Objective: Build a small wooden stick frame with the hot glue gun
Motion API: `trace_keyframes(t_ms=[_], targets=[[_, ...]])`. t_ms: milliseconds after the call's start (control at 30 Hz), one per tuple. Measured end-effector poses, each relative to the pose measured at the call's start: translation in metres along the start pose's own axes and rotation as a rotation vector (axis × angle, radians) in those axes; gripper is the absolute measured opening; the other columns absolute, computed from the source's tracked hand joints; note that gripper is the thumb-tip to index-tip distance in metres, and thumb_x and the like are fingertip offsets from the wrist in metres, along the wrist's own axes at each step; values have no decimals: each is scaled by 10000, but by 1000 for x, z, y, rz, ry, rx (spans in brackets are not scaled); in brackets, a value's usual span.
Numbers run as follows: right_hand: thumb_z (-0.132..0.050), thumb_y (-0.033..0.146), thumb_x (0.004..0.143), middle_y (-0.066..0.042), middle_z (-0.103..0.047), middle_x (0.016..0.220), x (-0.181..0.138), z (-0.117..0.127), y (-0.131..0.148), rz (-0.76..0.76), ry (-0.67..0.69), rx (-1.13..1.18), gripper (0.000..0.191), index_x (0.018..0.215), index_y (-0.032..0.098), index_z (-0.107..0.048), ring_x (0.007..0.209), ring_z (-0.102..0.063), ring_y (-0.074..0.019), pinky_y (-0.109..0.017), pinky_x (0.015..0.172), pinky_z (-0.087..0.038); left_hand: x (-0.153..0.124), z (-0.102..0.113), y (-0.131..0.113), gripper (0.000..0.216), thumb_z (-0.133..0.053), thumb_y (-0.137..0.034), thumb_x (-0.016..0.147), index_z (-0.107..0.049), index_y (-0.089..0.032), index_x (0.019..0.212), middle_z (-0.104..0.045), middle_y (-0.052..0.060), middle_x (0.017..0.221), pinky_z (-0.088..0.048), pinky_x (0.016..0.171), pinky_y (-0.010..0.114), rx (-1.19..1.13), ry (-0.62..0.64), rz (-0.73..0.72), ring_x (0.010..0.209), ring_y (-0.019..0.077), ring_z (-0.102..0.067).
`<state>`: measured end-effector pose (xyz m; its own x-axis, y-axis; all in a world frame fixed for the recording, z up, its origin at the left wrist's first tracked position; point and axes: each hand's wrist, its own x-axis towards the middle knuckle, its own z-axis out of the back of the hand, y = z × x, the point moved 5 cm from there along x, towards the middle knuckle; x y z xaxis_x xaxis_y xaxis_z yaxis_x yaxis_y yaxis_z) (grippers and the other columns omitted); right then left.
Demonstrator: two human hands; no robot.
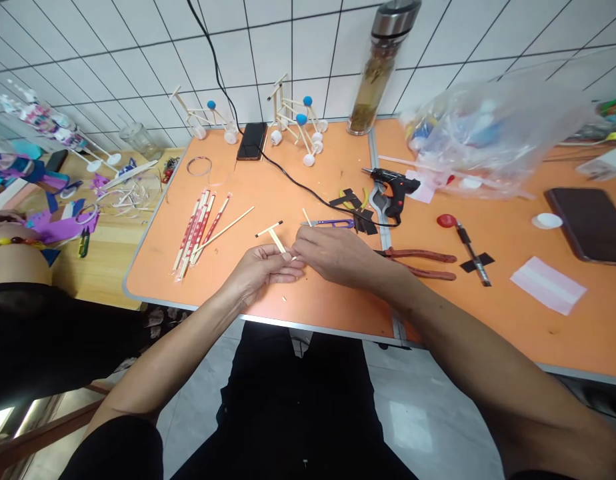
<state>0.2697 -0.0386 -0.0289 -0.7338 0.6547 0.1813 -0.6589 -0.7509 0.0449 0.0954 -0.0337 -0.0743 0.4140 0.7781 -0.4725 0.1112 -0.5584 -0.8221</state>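
Observation:
Near the table's front edge, my left hand (268, 268) pinches a T-shaped piece of wooden sticks (275, 238) whose crossbar has black ends. My right hand (331, 252) is closed right beside it, fingertips meeting those of the left at the lower end of the piece. What the right fingers grip is hidden. A short length of stick (307, 216) shows just beyond the right knuckles; whether it is held or lying there I cannot tell. Purple-handled snips (333, 223) lie behind the right hand, and red-handled pliers (421, 262) lie partly under the right forearm.
Red-wrapped chopsticks (201, 230) lie to the left. Behind stand stick models with blue balls (301, 120), a phone (252, 141) and a tea bottle (375, 80). A glue gun (395, 190) trails its cord across the table. A plastic bag (493, 133) sits right; another person's arm (15, 257) is left.

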Motion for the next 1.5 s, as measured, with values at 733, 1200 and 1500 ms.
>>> trace_keyframes(t_ms=[733, 1200, 1500], targets=[[-529, 207, 1032, -141, -833, 1169, -15, 3, -65, -615, -417, 412, 300, 1204, 193, -773, 1039, -749, -299, -421, 904, -546, 85, -24, -70, 111, -853, -188, 955, -787, -126, 1018, -883, 120, 1011, -686, 832, 289, 105, -83, -236, 851, 192, -862], [-635, 248, 983, -99, -841, 1082, -15, -4, -77, -801, -464, 969, 187, 1069, 170, -782, 941, -767, -228, -351, 828, -582, 84, -31, -56, 278, -958, -334, 887, -805, -126, 988, -880, 155, 1072, -689, 803, 296, 108, 67, -196, 883, 229, -868], [-721, 294, 962, -56, -827, 910, -14, -8, -77, -779, -497, 1088, 130, 860, 214, -734, 880, -753, -222, -337, 801, -592, 86, -31, -55, 305, -962, -344, 876, -794, -109, 975, -876, 160, 1006, -685, 749, 272, 76, 109, -165, 848, 242, -875]])
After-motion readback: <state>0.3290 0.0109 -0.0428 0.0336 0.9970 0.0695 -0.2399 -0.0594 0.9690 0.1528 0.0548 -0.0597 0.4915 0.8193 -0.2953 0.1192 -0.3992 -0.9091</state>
